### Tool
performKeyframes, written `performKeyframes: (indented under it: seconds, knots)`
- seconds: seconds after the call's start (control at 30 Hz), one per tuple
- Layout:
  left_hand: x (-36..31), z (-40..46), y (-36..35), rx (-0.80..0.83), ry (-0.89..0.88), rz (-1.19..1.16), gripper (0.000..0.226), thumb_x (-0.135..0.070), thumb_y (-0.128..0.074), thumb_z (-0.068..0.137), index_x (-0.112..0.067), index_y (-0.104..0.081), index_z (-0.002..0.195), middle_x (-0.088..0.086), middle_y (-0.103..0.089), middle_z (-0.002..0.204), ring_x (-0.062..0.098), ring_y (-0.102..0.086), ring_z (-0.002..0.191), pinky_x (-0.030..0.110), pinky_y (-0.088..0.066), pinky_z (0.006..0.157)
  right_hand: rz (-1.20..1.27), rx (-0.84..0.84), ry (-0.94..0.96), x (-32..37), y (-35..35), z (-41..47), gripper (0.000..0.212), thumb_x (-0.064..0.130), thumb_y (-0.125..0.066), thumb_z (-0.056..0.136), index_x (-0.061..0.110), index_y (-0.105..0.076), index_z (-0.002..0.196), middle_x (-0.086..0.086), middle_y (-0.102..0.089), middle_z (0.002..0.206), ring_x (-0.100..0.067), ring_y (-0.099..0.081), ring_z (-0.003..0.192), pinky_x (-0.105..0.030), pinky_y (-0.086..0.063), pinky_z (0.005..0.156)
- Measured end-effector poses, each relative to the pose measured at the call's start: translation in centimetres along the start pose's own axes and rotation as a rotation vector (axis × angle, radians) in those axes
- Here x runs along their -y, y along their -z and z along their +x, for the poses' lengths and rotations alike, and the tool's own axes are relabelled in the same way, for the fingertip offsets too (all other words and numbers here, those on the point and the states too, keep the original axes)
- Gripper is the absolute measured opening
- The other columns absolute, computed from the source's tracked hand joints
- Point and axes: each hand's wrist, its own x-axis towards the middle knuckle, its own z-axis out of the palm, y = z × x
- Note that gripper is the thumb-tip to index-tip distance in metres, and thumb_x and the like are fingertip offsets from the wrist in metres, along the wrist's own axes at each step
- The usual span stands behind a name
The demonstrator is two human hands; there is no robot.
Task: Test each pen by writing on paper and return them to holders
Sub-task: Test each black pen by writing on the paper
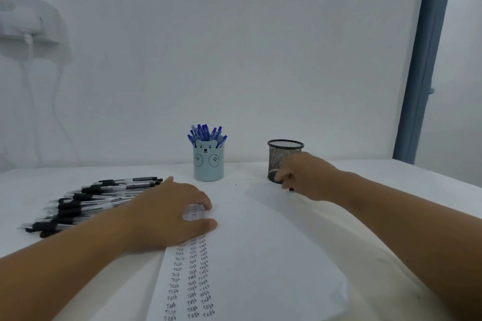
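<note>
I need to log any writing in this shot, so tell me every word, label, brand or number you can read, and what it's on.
"Test": handwritten many times, in three columns, on the white sheet of paper under the left hand.
Rows just beside that hand: too blurred to read.
Light blue bear-face pen holder: a drawn face only, no words.
Black mesh pen holder, black pens on the table: no readable text.

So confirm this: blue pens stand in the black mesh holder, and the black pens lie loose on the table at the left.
Not quite. The head view shows the blue pens standing in the light blue bear holder, not the black mesh holder, which looks empty. The black pens do lie loose at the left on the table.
</note>
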Motion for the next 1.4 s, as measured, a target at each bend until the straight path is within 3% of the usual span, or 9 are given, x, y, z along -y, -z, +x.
performKeyframes:
  seconds: [0.2,0.3,0.4,0.6,0.83,1.03,1.17,1.3,1.4]
  knots:
    - [2.4,0.7,1.6,-0.179,0.042,-0.232,0.005,-0.041,-0.070,0.089,-0.040,-0.074,0.092,-0.029,-0.069,0.102,-0.006,-0.061,0.103,0.028,-0.050,0.096,0.202,-0.008,0.273,7.9,-0.7,2.7,0.014,0.027,-0.068,0.095,0.026,-0.075,0.107,0.023,-0.055,0.083,0.003,-0.054,0.080,-0.013,-0.042,0.074]
    - [4.3,0.2,3.3,-0.233,0.124,-0.251,0.017,-0.018,-0.072,0.088,-0.034,-0.076,0.083,-0.020,-0.072,0.091,-0.003,-0.064,0.092,0.019,-0.049,0.081,0.260,0.023,0.393,11.0,-0.8,4.2,0.016,0.029,-0.070,0.094,0.022,-0.076,0.107,0.024,-0.057,0.082,0.012,-0.051,0.075,-0.006,-0.036,0.068]
    - [6.6,-0.7,4.6,-0.169,0.224,-0.220,0.019,-0.018,-0.073,0.086,-0.036,-0.076,0.081,-0.018,-0.071,0.092,0.004,-0.063,0.090,0.019,-0.048,0.076,0.265,0.105,0.459,12.9,-1.0,5.8,0.021,0.035,-0.072,0.092,0.023,-0.075,0.109,0.019,-0.067,0.093,0.013,-0.053,0.075,-0.005,-0.037,0.068]
    - [8.2,-1.5,5.5,-0.039,0.251,-0.297,0.004,-0.034,-0.080,0.084,-0.035,-0.079,0.079,-0.021,-0.072,0.092,0.008,-0.066,0.091,0.037,-0.054,0.093,0.278,0.289,0.445,13.4,-1.9,8.1,0.025,0.047,-0.078,0.083,0.035,-0.069,0.103,0.023,-0.064,0.093,0.010,-0.054,0.074,-0.012,-0.038,0.070]
    - [8.9,-2.0,5.4,0.054,0.178,-0.383,0.028,-0.042,-0.085,0.067,-0.030,-0.082,0.092,-0.014,-0.073,0.097,0.006,-0.064,0.094,0.014,-0.044,0.082,0.732,0.151,0.396,11.9,-5.7,7.9,0.020,0.043,-0.084,0.077,0.035,-0.076,0.092,0.017,-0.067,0.085,0.000,-0.050,0.070,-0.021,-0.046,0.073]
    - [8.7,-1.9,5.0,-0.043,0.195,-0.437,0.013,-0.025,-0.076,0.089,-0.021,-0.079,0.076,-0.004,-0.074,0.092,0.007,-0.066,0.081,0.012,-0.044,0.073,0.720,0.037,0.387,12.4,-6.4,7.5,0.011,0.041,-0.081,0.080,0.035,-0.074,0.086,0.018,-0.066,0.081,0.000,-0.048,0.066,-0.017,-0.045,0.068]
    - [8.0,-1.7,5.2,-0.223,0.263,-0.471,0.021,-0.024,-0.061,0.100,-0.021,-0.076,0.085,-0.005,-0.077,0.088,0.006,-0.070,0.085,0.026,-0.051,0.084,0.696,0.015,0.383,12.4,-6.5,7.1,0.011,0.042,-0.080,0.081,0.036,-0.074,0.087,0.019,-0.066,0.083,0.000,-0.048,0.068,-0.018,-0.045,0.069]
    - [7.7,-1.0,5.7,-0.531,0.306,-0.746,0.032,-0.025,-0.040,0.110,-0.011,-0.062,0.092,0.004,-0.063,0.065,0.018,-0.059,0.060,0.034,-0.049,0.066,0.680,0.000,0.373,12.5,-6.5,7.0,0.011,0.044,-0.079,0.081,0.037,-0.073,0.087,0.021,-0.066,0.084,-0.001,-0.049,0.069,-0.018,-0.046,0.069]
    - [7.5,-0.5,6.2,-0.714,0.344,-1.190,0.034,-0.032,-0.033,0.111,-0.016,-0.055,0.090,-0.001,-0.043,0.059,0.015,-0.039,0.049,0.028,-0.036,0.054,0.684,-0.003,0.361,12.5,-6.5,6.9,0.011,0.043,-0.079,0.081,0.038,-0.073,0.087,0.022,-0.065,0.083,-0.002,-0.049,0.070,-0.018,-0.046,0.070]
